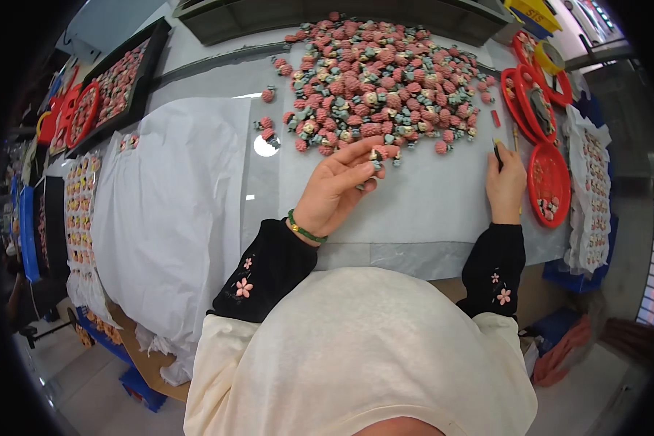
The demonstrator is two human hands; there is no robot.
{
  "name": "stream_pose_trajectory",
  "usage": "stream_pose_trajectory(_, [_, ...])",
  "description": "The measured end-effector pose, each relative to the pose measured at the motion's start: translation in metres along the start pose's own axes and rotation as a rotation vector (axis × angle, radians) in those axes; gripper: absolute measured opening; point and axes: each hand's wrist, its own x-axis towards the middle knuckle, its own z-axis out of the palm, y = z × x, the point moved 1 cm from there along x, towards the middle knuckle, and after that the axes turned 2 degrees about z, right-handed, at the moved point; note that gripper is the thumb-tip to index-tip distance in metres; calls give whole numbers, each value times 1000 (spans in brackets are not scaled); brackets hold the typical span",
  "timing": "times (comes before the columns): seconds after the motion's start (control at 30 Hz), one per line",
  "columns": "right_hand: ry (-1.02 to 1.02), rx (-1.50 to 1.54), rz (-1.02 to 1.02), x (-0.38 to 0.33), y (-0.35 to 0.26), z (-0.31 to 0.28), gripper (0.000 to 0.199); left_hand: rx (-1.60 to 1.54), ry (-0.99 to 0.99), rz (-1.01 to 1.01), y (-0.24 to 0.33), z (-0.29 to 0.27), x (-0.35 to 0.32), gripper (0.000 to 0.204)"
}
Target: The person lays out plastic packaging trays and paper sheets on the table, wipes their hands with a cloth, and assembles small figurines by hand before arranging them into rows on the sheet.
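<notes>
My left hand (pixel 334 185) is closed around a few small pink and grey-blue figurines (pixel 380 154), holding them up between thumb and fingers. Just beyond it a large heap of the same figurines (pixel 385 80) spreads over the white-covered table. A green bracelet with a gold bead circles my left wrist. To the right, my right hand (pixel 507 185) grips a thin dark tool (pixel 498 154) near the table surface; its exact kind is hard to make out. A few loose figurines (pixel 268 134) lie left of the heap.
Red round trays (pixel 536 160) with figurines and a yellow tape roll (pixel 549 58) stand at the right. A long grey crate (pixel 291 27) borders the far side. On the left are a white sheet (pixel 174 203) and a black tray (pixel 149 69) of pink figurines.
</notes>
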Motion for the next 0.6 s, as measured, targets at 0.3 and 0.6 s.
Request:
stream_pose_trajectory(0.3, [-216,732,-266,-18,-123,-24,34,22,-16,82,-9,-10,-3,37])
stream_pose_trajectory(0.6, [-183,887,-283,-32,-149,1,35,-71,-36,38,-4,-11,-5,30])
